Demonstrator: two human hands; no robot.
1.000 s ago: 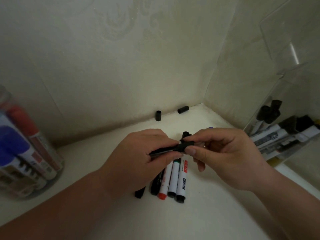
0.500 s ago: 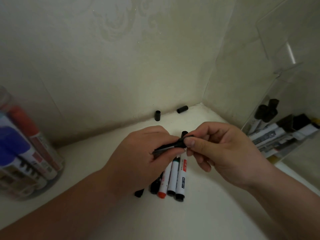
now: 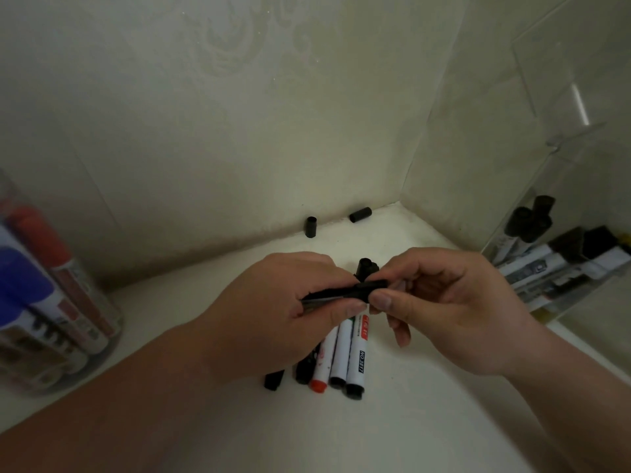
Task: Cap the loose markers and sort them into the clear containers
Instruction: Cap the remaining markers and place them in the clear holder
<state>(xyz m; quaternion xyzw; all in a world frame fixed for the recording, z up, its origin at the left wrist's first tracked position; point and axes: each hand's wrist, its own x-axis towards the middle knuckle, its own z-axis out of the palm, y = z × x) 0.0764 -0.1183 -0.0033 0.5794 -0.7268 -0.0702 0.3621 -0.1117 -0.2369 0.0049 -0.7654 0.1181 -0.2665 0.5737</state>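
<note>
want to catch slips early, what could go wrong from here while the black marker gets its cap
The black plastic cap, pinched in the right grip, may go on askew or not seat fully on the slim black marker held in the left grip. The row of loose white and black markers lies right under both, so a slip could scatter them. The small black cap lying on its side by the wall might roll.

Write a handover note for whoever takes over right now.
Left hand grips a black marker; right hand pinches its cap at the tip, seating unclear.
Several markers lie on the table under the hands; a standing cap and a lying cap are by the wall.
Jar at left and box at right hold markers.
Left: seat cap, sort this marker, then the rest.
</note>
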